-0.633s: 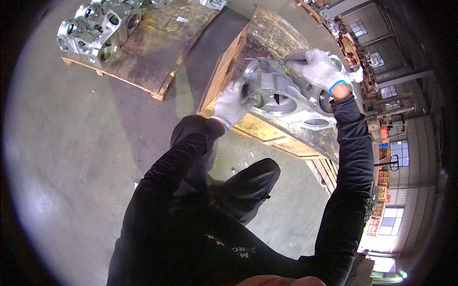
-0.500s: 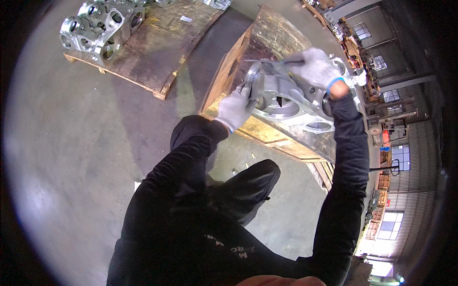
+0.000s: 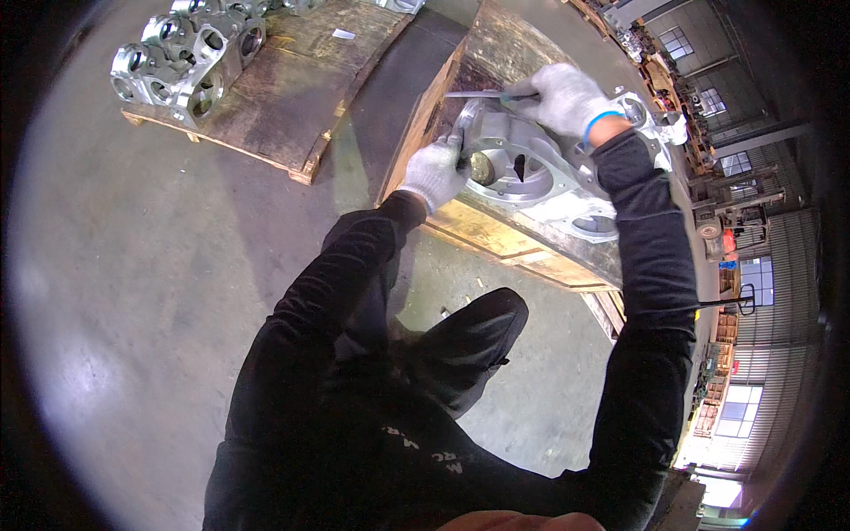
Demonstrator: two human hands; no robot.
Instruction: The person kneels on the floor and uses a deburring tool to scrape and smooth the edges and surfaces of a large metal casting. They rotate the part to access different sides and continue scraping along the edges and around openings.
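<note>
A silvery metal casting [image 3: 515,139] with round bores lies on a wooden crate [image 3: 505,241] in front of me. My left hand [image 3: 436,172], in a white knit glove, grips the left end of the casting by its round flange. In my right hand [image 3: 563,99], gloved alike with a blue cuff edge, is the handle of a long flat file [image 3: 474,94]. Its grey blade points left across the flange's top edge; whether it touches the metal I cannot tell. A brownish-yellow round piece [image 3: 482,168] shows in the opening beside my left fingers.
Several similar castings [image 3: 181,57] stand on a wooden pallet [image 3: 292,97] at the far left. More metal parts [image 3: 655,124] lie right of my right wrist. Small scraps lie on the concrete floor near my knee. A forklift [image 3: 735,226] stands at far right.
My right hand has moved a little left and away from me, carrying the file with it. My left hand stays on the casting's flange. The whole view has shifted slightly.
</note>
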